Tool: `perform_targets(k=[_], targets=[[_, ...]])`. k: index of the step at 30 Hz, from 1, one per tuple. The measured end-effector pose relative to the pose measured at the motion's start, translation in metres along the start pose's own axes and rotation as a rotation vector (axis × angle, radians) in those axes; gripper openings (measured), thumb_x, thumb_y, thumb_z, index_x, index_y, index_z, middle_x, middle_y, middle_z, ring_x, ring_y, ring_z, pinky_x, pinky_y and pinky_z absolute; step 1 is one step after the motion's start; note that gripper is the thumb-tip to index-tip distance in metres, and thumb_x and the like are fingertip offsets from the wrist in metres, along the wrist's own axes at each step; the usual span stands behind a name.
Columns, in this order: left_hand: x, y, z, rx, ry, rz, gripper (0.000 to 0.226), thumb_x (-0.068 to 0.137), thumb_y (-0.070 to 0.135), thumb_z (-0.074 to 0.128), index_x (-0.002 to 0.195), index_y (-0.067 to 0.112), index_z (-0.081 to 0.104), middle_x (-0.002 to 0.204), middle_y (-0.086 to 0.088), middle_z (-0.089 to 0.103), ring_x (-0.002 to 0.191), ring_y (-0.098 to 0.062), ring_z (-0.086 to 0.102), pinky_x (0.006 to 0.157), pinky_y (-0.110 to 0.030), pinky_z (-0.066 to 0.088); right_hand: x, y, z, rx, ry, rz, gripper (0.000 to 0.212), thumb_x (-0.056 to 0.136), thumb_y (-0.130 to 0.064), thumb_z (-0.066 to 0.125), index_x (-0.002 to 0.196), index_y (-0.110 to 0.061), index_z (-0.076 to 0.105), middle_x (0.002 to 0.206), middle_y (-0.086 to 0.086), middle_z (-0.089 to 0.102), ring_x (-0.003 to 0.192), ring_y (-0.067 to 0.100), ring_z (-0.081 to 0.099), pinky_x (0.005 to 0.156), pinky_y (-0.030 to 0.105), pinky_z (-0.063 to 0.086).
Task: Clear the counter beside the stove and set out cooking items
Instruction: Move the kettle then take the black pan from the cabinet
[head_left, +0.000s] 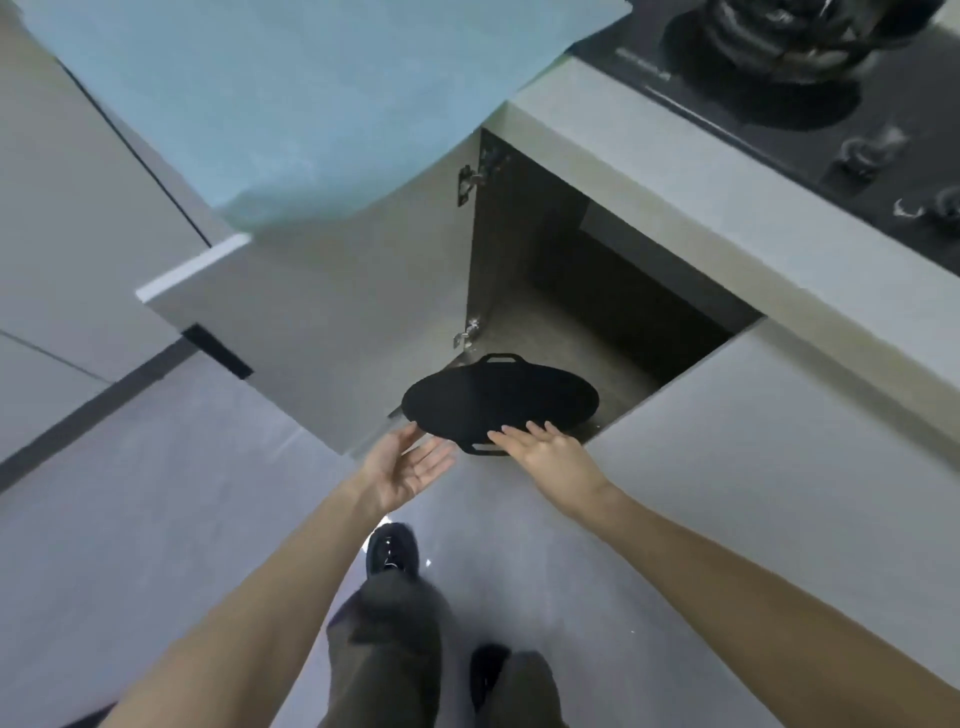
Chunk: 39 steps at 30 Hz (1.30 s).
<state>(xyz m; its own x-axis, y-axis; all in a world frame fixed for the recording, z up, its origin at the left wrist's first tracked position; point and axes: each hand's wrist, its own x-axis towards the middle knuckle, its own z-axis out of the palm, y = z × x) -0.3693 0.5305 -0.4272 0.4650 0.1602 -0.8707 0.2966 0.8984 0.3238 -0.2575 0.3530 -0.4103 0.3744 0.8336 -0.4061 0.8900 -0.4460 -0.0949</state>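
Floor (156, 519), counter (675, 182), open cabinet (519, 244), black pan (498, 400), left hand (408, 467), right hand (548, 449), grip released

Cabinet floor (550, 332), grey — black two-handled pan (498, 400) at its front edge

You look at a plain matte black pan (498, 400), unpatterned grey cabinet doors (311, 322), a pale blue counter (291, 93), a glossy black stove (769, 98) and a mottled grey floor (156, 519).

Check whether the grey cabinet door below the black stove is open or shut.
Open: grey cabinet door swung wide, hinges and interior exposed.
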Motion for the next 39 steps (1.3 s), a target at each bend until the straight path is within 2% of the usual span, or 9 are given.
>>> perform_targets(k=[3,13,16,18,21,26,30,35,39], targets=[[-0.071,-0.007,-0.003,-0.059,0.005,0.017,0.019,0.099,0.015,0.045,0.106,0.007,0.061,0.088,-0.016,0.072,0.071,-0.027,0.072,0.069,-0.043,0.058,-0.045,-0.025,-0.045,-0.014,-0.007,-0.062,0.089,0.081,0.015,0.055,0.152,-0.018,0.014,0.159,0.005,0.018,0.142,0.031,0.026,0.117,0.039,0.019],[-0.234,-0.028,0.006,-0.196,-0.038,0.100,0.020,0.097,0.005,0.048,0.115,0.000,0.053,0.106,-0.020,0.063,0.105,-0.032,0.061,0.078,-0.040,0.056,-0.171,-0.084,-0.120,0.020,0.139,-0.077,0.095,0.071,0.017,0.065,0.150,-0.019,0.025,0.156,0.002,0.029,0.139,0.031,0.035,0.115,0.041,0.029],[-0.267,-0.040,0.000,-0.214,-0.054,0.128,0.027,0.095,0.005,0.052,0.121,0.004,0.053,0.108,-0.020,0.064,0.095,-0.030,0.064,0.071,-0.036,0.058,-0.207,-0.099,-0.120,0.027,0.361,-0.138,0.092,0.046,0.028,0.068,0.130,-0.008,0.058,0.129,0.013,0.061,0.108,0.041,0.063,0.088,0.051,0.053],[-0.292,-0.052,-0.007,-0.157,-0.083,0.162,0.029,0.095,0.004,0.051,0.124,0.005,0.053,0.102,-0.016,0.065,0.093,-0.026,0.064,0.078,-0.034,0.058,-0.235,-0.113,-0.119,-0.007,0.477,-0.152,0.090,0.035,0.026,0.072,0.119,-0.008,0.066,0.115,0.011,0.069,0.094,0.036,0.069,0.076,0.048,0.058],[-0.322,-0.065,-0.015,-0.088,-0.147,0.224,0.026,0.096,0.003,0.048,0.121,0.008,0.054,0.101,-0.009,0.065,0.095,-0.020,0.063,0.089,-0.031,0.054,-0.268,-0.131,-0.122,-0.033,0.592,-0.192,0.073,0.052,0.020,0.068,0.119,-0.011,0.067,0.114,0.006,0.070,0.097,0.030,0.070,0.078,0.042,0.058],[-0.378,-0.085,-0.020,-0.019,-0.306,0.292,0.019,0.095,0.004,0.051,0.106,0.012,0.063,0.096,-0.001,0.072,0.084,-0.010,0.071,0.074,-0.021,0.058,-0.335,-0.159,-0.128,-0.015,0.677,-0.116,0.082,0.055,0.022,0.079,0.127,-0.012,0.061,0.123,0.006,0.066,0.110,0.025,0.065,0.090,0.040,0.055],[-0.409,-0.098,0.002,0.067,-0.395,0.311,0.019,0.094,0.005,0.052,0.104,0.016,0.064,0.091,0.005,0.075,0.082,-0.005,0.071,0.075,-0.018,0.057,-0.379,-0.161,-0.133,-0.033,0.785,-0.031,0.072,0.065,0.020,0.073,0.129,-0.010,0.059,0.125,0.009,0.064,0.112,0.028,0.063,0.089,0.045,0.054],[-0.429,-0.115,0.052,0.185,-0.430,0.274,0.016,0.092,0.006,0.057,0.095,0.018,0.066,0.088,0.006,0.074,0.089,-0.007,0.067,0.085,-0.023,0.054,-0.433,-0.146,-0.143,-0.117,0.861,0.099,0.054,0.083,0.010,0.042,0.128,-0.012,0.060,0.125,0.007,0.064,0.112,0.027,0.063,0.087,0.044,0.056],[-0.437,-0.133,0.101,0.267,-0.521,0.256,0.016,0.092,0.003,0.056,0.095,0.015,0.066,0.094,0.000,0.072,0.093,-0.012,0.066,0.093,-0.031,0.048,-0.471,-0.120,-0.140,-0.110,0.906,0.214,0.082,0.060,0.025,0.073,0.130,-0.014,0.058,0.128,0.004,0.062,0.115,0.024,0.062,0.093,0.040,0.053]])
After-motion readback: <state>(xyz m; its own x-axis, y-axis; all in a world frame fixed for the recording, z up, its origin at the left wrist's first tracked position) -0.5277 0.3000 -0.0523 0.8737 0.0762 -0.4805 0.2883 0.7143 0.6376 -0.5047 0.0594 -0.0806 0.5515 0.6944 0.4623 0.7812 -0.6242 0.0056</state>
